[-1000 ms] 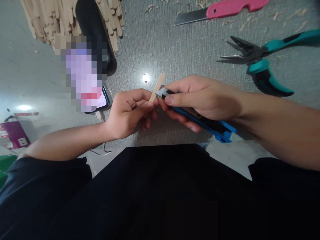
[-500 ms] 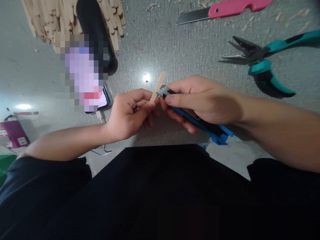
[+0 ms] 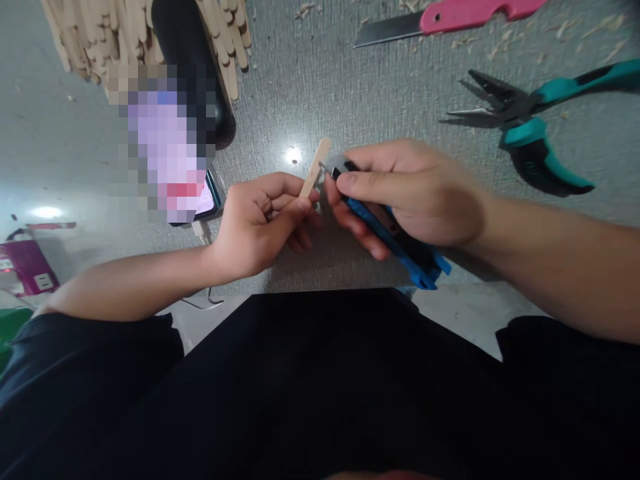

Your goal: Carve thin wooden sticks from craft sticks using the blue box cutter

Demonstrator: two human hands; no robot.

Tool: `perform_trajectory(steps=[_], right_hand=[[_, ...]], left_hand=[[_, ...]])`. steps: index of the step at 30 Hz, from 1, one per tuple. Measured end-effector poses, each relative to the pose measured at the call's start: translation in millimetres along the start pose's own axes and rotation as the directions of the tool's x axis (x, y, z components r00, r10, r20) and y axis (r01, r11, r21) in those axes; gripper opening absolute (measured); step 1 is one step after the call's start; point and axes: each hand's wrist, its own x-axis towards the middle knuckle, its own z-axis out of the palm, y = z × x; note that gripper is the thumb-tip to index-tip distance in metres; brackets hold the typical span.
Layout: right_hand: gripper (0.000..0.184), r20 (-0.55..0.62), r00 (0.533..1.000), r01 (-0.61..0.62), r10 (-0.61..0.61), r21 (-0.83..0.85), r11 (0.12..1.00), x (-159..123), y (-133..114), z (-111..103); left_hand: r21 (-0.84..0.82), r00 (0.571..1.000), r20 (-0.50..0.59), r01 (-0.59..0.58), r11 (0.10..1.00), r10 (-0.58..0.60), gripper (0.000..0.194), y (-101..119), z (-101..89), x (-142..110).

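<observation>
Between the thumb and fingers of my left hand (image 3: 267,223) is a flat wooden craft stick (image 3: 317,165), its rounded end pointing up and away from me. Small dark marks show on the stick's face. My right hand (image 3: 400,190) is closed around a blue and black utility knife (image 3: 377,223), thumb on top near the blade end. The knife's tip is right beside the stick's right edge; whether it touches I cannot tell. Both hands are held over the near part of the grey table, and my left fingers hide the stick's lower end.
Beyond my hands lie a pink-handled knife (image 3: 480,17) and open teal pliers (image 3: 520,110). At the far left, a black case (image 3: 193,67) rests on a pile of craft sticks (image 3: 95,33), near a phone (image 3: 213,193) with a cable. Wood shavings litter the grey table (image 3: 320,87).
My right hand has shifted slightly up, and the knife has turned, its tip now higher along the stick. The left hand stays nearly in place, still pinching the stick.
</observation>
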Motion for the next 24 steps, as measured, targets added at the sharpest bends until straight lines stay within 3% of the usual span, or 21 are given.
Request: perform_trajectory(steps=[3, 6, 9, 12, 15, 18, 24], right_hand=[[0.028, -0.153, 0.978, 0.102, -0.14, -0.235, 0.967, -3.3, 1.8, 6.2], [0.018, -0.279, 0.864, 0.166, -0.419, -0.629, 0.76, -7.7, 4.9, 11.3], [0.013, -0.232, 0.726, 0.183, -0.647, -0.842, 0.507, -9.4, 11.1, 14.5], [0.009, -0.162, 0.651, 0.18, -0.742, -0.916, 0.358, -8.0, 19.2, 16.5], [0.01, -0.137, 0.653, 0.142, -0.745, -0.944, 0.299, -6.2, 24.3, 16.5], [0.015, -0.119, 0.691, 0.136, -0.713, -0.947, 0.29, -5.3, 24.2, 14.2], [0.015, -0.115, 0.746, 0.243, -0.656, -0.87, 0.428, -7.2, 14.1, 10.2]], left_hand=[[-0.026, 1.0, -0.017, 0.002, 1.0, -0.002, 0.01, -1.9, 1.8, -0.2], [0.0, 0.999, -0.03, -0.044, 0.999, 0.044, 0.01, -4.1, 4.7, -1.8], [0.097, 0.994, -0.035, -0.104, 0.99, 0.108, 0.015, -5.2, 7.2, -4.1], [0.18, 0.982, -0.018, -0.183, 0.967, 0.189, 0.016, -5.6, 8.6, -6.5], [0.263, 0.967, -0.004, -0.243, 0.934, 0.253, 0.012, -5.3, 8.8, -8.9], [0.342, 0.957, 0.014, -0.278, 0.898, 0.291, 0.013, -5.0, 7.9, -10.0], [0.266, 0.967, 0.014, -0.249, 0.931, 0.255, 0.02, -7.5, 4.7, -6.5]])
